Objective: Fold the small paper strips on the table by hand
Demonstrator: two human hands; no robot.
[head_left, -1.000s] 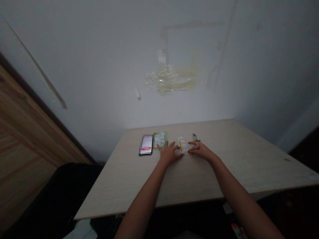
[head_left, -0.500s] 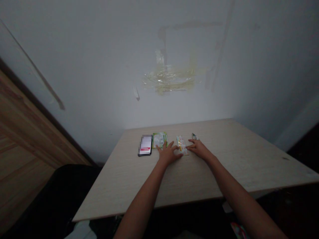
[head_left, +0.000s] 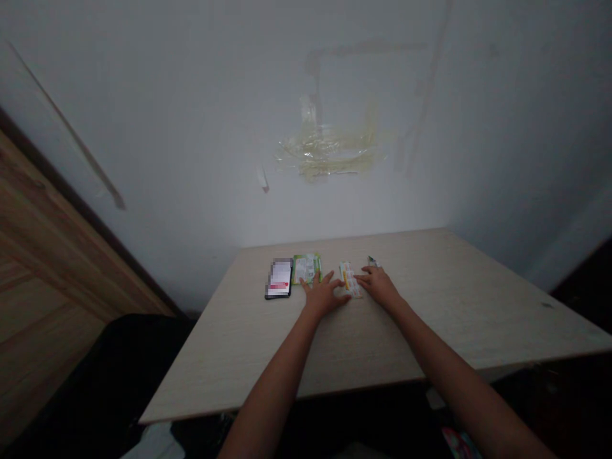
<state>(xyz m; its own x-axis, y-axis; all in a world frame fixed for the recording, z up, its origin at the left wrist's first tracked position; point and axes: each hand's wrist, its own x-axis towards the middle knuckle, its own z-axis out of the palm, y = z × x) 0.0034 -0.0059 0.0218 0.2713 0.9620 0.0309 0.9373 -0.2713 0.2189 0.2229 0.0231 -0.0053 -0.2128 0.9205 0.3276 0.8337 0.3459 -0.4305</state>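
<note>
Both my hands lie flat on a pale wooden table point(head_left: 468, 299). My left hand point(head_left: 323, 294) has its fingers spread, the thumb touching a narrow white and yellow packet point(head_left: 350, 279) and the fingertips near a green packet point(head_left: 306, 268). On the other side of the narrow packet rests my right hand point(head_left: 379, 285), fingers stretched out, its tips at the packet's edge. A small dark item point(head_left: 373, 261) lies just beyond the right hand's fingers.
A phone point(head_left: 280, 278) with a lit screen lies left of the green packet. A white wall point(head_left: 191, 127) with tape remains stands right behind the table. A wooden door or panel point(head_left: 43, 268) is at the left. Dark floor surrounds the table's near edge.
My right hand has slid a little forward and left along the narrow packet, nearer the small dark item. The left hand has hardly moved.
</note>
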